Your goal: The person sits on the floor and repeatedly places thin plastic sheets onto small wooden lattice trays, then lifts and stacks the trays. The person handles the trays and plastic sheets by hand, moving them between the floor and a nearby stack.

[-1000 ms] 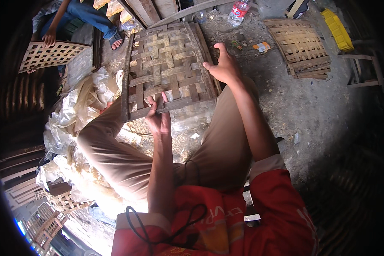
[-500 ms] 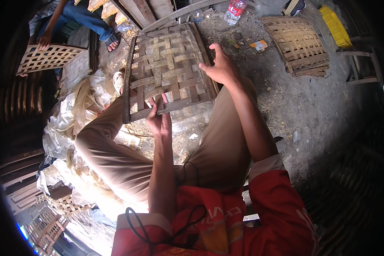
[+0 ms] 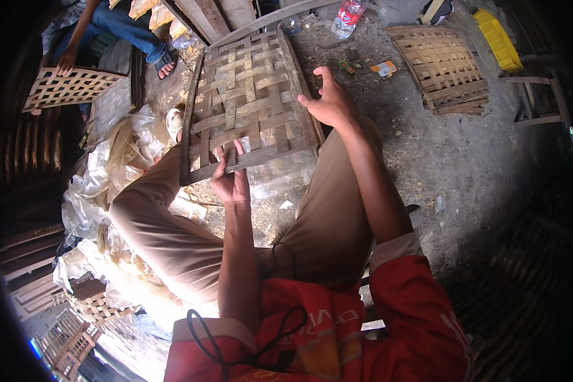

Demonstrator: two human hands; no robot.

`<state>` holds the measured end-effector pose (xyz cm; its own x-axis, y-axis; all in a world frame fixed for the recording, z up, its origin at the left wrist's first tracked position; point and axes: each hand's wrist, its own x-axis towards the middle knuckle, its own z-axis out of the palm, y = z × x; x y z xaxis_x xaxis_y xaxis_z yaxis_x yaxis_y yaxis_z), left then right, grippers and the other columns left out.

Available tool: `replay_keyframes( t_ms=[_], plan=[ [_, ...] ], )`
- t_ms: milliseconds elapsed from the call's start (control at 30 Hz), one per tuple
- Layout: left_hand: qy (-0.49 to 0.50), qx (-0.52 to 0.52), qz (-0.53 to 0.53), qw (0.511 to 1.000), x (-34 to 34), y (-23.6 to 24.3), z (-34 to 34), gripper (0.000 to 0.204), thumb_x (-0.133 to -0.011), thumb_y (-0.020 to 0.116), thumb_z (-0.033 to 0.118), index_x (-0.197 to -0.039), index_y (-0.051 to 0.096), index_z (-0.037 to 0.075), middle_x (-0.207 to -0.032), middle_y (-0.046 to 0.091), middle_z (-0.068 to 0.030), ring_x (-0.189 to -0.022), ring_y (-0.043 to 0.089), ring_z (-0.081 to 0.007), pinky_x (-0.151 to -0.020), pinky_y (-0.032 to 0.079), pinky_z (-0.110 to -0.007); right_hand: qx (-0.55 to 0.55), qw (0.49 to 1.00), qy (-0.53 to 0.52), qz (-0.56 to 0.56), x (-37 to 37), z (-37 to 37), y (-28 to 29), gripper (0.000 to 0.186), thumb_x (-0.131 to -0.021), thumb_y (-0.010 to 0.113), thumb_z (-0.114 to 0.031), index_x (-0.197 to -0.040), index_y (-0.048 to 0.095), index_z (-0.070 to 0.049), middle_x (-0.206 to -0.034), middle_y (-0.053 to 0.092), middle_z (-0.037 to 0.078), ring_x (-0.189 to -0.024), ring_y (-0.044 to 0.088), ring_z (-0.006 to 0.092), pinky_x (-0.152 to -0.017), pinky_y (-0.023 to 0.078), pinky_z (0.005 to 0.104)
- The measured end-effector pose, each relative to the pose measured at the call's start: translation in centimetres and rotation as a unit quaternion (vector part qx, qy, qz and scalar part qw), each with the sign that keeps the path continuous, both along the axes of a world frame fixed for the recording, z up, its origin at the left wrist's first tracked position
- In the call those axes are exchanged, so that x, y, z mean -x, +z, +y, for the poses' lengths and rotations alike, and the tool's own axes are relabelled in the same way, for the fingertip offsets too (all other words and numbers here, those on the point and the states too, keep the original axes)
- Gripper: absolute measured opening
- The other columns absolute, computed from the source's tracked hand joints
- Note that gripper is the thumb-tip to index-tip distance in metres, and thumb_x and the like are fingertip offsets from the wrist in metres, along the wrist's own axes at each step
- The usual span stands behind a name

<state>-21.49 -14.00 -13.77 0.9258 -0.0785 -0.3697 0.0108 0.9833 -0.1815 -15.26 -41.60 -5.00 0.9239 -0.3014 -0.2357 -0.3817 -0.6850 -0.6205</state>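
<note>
Gripping woven tray (image 3: 249,90) by near rail (image 3: 274,155) with my left fingers (image 3: 220,155); right fingers (image 3: 325,77) spread wide, empty, just beside tray; firm pinch should stop twisting.

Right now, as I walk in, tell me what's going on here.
The left hand holds a framed woven tray by its near edge. The right hand is open beside the tray's right side; whether it touches is unclear. At upper left, another person's hand is on a second woven tray. A stack of woven trays lies on the floor to the right.
</note>
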Motion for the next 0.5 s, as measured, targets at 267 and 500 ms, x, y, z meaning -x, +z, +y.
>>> replay_keyframes(
  t_ms=[267, 500],
  plan=[
    [-0.01, 0.098, 0.036, 0.994, -0.6, 2.4, 1.3, 0.046, -0.087, 0.051, -0.019, -0.131, 0.05, -0.009, -0.13, 0.055, -0.0232, -0.116, 0.057, -0.0339, -0.105, 0.051, -0.048, -0.087, 0.974, -0.153, -0.145, -1.1, -1.4, -0.8, 0.037, -0.084, 0.068, -0.013, -0.119, 0.054, -0.01, -0.097, 0.068, 0.013, -0.094, 0.068, 0.0313, -0.084, 0.051, 0.0434],
    [-0.036, 0.084, 0.104, 0.99, -0.4, 2.2, 3.7, 0.043, -0.083, 0.053, -0.016, -0.126, 0.055, -0.01, -0.125, 0.058, -0.0234, -0.1, 0.06, -0.0289, -0.084, 0.06, -0.037, -0.24, 0.909, -0.253, -0.228, -1.9, -4.3, -4.0, 0.031, -0.081, 0.06, -0.003, -0.111, 0.054, -0.007, -0.093, 0.065, 0.012, -0.085, 0.065, 0.024, -0.083, 0.05, 0.0395]
  ],
)
